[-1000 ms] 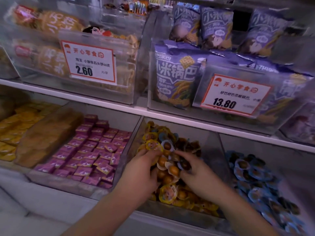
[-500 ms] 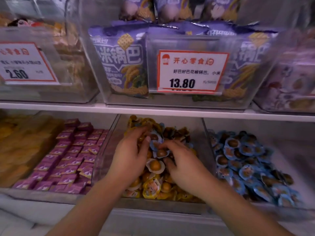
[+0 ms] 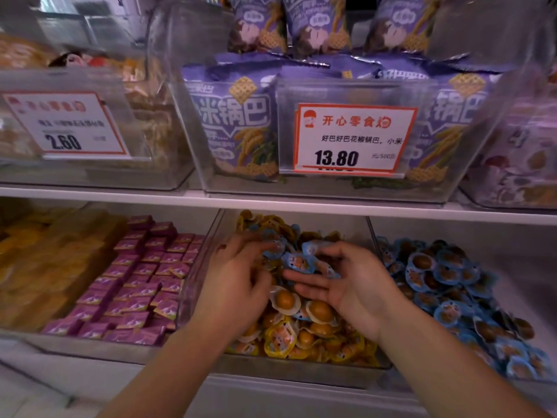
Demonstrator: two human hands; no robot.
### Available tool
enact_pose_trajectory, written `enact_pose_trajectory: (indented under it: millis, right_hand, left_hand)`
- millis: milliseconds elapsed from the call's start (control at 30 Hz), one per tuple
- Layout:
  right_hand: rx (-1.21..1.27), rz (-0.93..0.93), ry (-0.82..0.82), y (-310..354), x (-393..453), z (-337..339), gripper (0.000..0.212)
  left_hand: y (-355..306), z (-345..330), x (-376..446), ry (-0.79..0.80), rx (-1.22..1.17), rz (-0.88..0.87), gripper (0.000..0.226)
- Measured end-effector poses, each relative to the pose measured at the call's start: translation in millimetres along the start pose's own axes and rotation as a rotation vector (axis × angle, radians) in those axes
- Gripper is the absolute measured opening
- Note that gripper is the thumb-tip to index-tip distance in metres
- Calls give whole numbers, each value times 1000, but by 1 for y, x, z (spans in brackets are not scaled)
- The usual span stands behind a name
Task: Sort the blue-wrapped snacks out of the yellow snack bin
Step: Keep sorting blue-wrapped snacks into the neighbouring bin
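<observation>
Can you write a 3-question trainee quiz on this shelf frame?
1. True or false: the right hand has blue-wrapped snacks lying on its open fingers.
2. Which bin lies to the right of the yellow snack bin? A) purple packets B) blue snacks C) purple bags
3. Fill in: the price tag above the hands reads ____.

Key: 1 true. 2 B, the blue snack bin. 3 13.80.
</observation>
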State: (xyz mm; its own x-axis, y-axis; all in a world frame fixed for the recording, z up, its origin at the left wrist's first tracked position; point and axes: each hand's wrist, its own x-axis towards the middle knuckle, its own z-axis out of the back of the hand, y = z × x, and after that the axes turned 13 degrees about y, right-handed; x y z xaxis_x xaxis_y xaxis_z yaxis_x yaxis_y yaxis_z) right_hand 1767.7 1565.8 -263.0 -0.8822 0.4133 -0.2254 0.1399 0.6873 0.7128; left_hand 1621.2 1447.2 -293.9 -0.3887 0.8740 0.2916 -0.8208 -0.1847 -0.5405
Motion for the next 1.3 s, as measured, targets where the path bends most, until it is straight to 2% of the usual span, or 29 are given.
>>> enact_pose_trajectory:
  millis: [100,167,267,400,467,533,600,667,733,800,833,900,967,1033,1167,1233,1300]
  right_hand:
    - [-80,32,-59,-2,1,1,28]
    - [-241,116,-201,-5,3,3,19]
    - [-458,290,-365,-11,8,9,4]
    - [-677,257,-394,-15,14,14,13]
    - [-863,298,-410,-15,14,15,15]
    - [-1189,309,-396,-12,10,14,12]
    - [-1554,250,-369,-13,6,15,15]
    - [-1702,303,-361,-15,0,15,17]
    - [-1632,427,-311,-15,-2,13,12]
    - [-1339,451,-280,-17,-2,6,8]
    - [-1085,395,-277,-18,-1,0,11]
    - [-504,116,-189,-16,-4,-13,24]
    - [-180,-78,-15,-13,-9,-23,43]
    - [-172,-70,43,-10,-14,-24,54]
    - [-435,194,-152,-4,-31,-23,27]
    - [-451,266,-199,1,-41,-18,20]
    - [-454,313,-254,10,-51,-8,18]
  left_hand:
    - [-8,-6,2,175,82,-79,47]
    - [-9,-11,5,299,153,-58,51]
    - [-5,-14,12,342,287,-6,51]
    - [3,-3,18,379,208,2,31]
    - [9,4,18,376,92,-19,20]
    - [10,7,17,326,20,-50,19]
    - [8,6,15,229,36,-93,23]
    - [6,4,12,96,60,-101,26]
    - [3,4,11,-35,-4,-68,27]
    - [-3,4,9,-148,-163,-23,28]
    - [-9,4,8,-193,-251,-23,24]
    - [-25,-1,5,-212,-329,-77,9]
    - [-39,-10,0,-138,-340,-116,16]
    - [-49,-16,-2,-87,-388,-95,23]
    - [-62,-20,-3,0,-563,-174,31]
    - [-69,-25,-3,60,-538,-251,39]
    - [-71,-30,-2,86,-448,-255,44]
